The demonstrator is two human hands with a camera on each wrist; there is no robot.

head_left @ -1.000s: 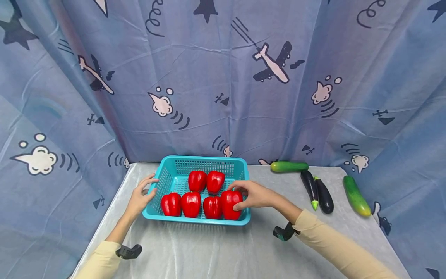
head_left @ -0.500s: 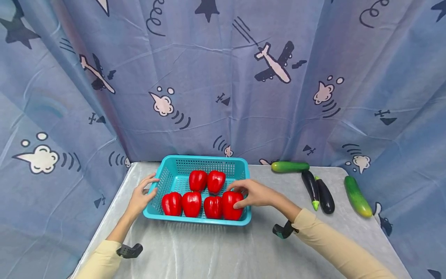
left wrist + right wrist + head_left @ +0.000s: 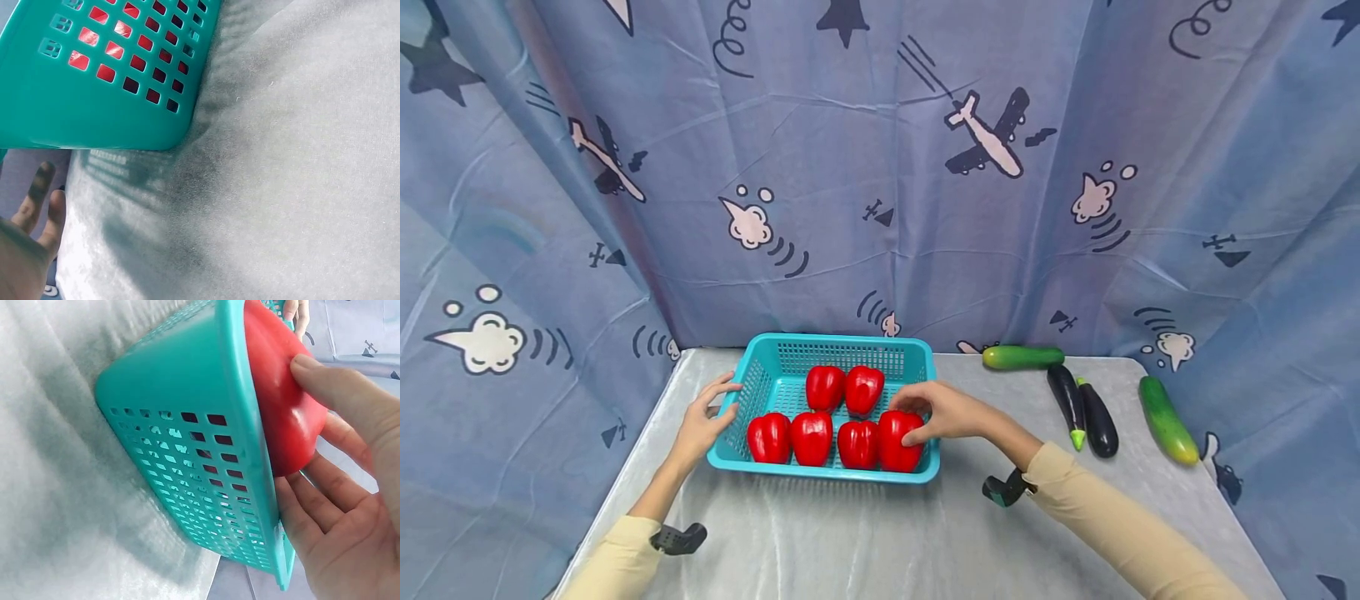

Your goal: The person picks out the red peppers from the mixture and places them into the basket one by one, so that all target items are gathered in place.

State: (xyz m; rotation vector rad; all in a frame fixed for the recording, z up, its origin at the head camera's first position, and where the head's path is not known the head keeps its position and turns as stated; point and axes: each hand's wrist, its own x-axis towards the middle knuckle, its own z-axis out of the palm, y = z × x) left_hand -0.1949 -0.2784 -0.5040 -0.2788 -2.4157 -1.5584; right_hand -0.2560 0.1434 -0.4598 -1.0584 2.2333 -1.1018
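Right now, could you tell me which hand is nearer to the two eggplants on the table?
The right hand. It grips a red bell pepper at the basket's right end, toward the eggplants; the left hand rests on the basket's far left rim.

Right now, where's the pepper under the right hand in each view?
Head: the pepper sits lower centre, at the right end of the front row in the basket, with the right hand on it.
Left wrist: that pepper cannot be picked out; only red shows through the basket wall's holes.
Right wrist: pepper upper right, fingers on it.
Shared landmark: the teal basket.
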